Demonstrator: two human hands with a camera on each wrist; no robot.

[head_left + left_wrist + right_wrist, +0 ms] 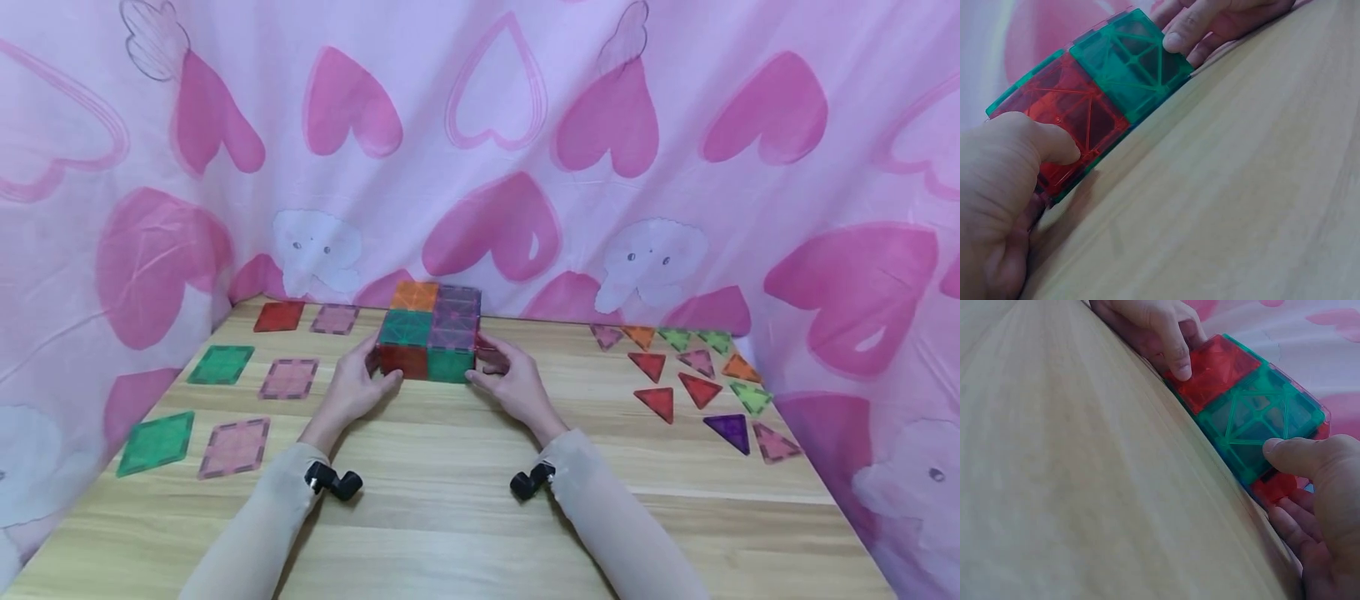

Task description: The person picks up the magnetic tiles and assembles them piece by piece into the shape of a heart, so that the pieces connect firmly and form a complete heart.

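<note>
A low box built of translucent magnetic tiles (429, 333) sits at the far middle of the table. Orange, green and purple squares form its top; a red and a green square make up the front. My left hand (358, 379) grips its left front corner, thumb on the red front tile (1060, 128) and fingers round the side. On the opposite corner my right hand (513, 382) has its thumb against the green front tile (1257, 415), the fingers curled along the right side, where a red tile shows. The back of the box is hidden.
Left of the box lie loose square tiles: a red one (279, 317), green ones (221, 365) and pink ones (288, 379). Several triangle tiles, among them a purple one (731, 432), are spread at the right. A pink heart-print curtain (480, 108) hangs behind the wooden table (450, 517).
</note>
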